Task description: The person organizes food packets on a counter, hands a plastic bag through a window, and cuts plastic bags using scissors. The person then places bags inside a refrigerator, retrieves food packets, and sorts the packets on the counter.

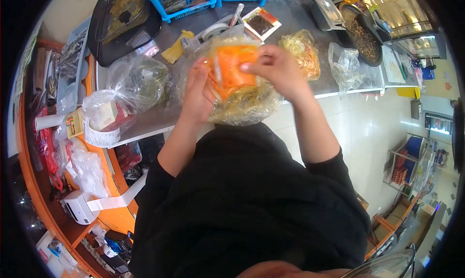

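An orange plastic packet (235, 69) is held up between my two hands, slightly blurred. My left hand (196, 91) is closed on its left side, where more orange packaging shows by the fingers. At the right edge, my right hand (277, 69) pinches it, with the thumb on its face. Beneath lies a large clear plastic bag (244, 108) with yellowish contents I cannot make out. The packet and my hands partly cover this bag.
Blue baskets (186, 4) stand at the back of the dark table. Around the hands are a framed dark card (261, 22), a bag with orange and yellow contents (302, 53), a crumpled clear bag (345, 65) and a black tray (123, 23). A label printer (80, 208) sits lower left.
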A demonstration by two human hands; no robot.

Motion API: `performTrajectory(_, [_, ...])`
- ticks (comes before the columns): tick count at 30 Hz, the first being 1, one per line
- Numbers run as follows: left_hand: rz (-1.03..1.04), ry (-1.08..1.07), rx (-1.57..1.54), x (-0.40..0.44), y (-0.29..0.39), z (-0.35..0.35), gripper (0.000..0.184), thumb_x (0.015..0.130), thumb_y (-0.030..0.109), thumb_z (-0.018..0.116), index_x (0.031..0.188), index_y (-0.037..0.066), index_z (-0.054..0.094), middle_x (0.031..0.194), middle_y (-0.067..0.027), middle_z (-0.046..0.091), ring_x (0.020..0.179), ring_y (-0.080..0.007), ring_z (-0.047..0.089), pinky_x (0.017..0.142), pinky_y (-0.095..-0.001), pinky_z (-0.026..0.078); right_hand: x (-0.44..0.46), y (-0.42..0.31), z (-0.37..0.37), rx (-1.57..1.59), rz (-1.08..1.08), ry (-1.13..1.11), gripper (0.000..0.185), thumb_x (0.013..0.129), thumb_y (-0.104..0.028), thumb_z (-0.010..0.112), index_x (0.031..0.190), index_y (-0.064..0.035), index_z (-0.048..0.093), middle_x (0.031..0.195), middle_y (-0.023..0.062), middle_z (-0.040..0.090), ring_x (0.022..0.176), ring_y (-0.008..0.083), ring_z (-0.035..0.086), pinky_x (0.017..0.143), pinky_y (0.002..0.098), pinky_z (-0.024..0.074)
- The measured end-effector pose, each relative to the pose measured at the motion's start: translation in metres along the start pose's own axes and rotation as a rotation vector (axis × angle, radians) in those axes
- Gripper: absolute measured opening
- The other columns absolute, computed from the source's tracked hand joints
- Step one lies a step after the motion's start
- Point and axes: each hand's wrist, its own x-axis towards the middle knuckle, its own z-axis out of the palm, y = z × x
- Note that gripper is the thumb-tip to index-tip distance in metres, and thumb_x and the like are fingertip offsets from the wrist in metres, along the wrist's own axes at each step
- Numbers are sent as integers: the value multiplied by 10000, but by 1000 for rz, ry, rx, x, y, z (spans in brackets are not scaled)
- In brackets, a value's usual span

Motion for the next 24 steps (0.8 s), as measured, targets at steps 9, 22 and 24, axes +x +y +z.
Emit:
performTrajectory(9, [197, 43, 634, 25, -15, 35, 510, 897, 125, 576, 1319, 75, 294, 1162, -123, 498, 1050, -180, 527, 877, -301, 462, 44, 14, -15, -177, 83, -287, 583, 675, -332, 799, 1089, 15, 580, 992, 120, 638, 925, 192, 596, 811, 312, 460])
performTrajectory(22, [785, -32, 1187, 133, 64, 176, 697, 933, 531, 397, 1370, 2, 273, 1321, -184, 369, 1214, -274, 367, 1032, -374, 268, 147, -121, -125, 382, -24, -338, 467, 759, -218, 748, 1157, -62, 561, 1066, 82, 632, 927, 179, 622, 802, 309, 505])
performTrajectory(24, [811, -20, 1112, 117, 64, 180, 616, 954, 471, 404, 1374, 36, 284, 1329, -153, 366, 1202, -236, 375, 1023, -363, 277, 188, -142, -149, 117, -348, -111, 477, 765, -233, 745, 1161, -47, 555, 1069, 87, 633, 944, 178, 619, 812, 295, 500])
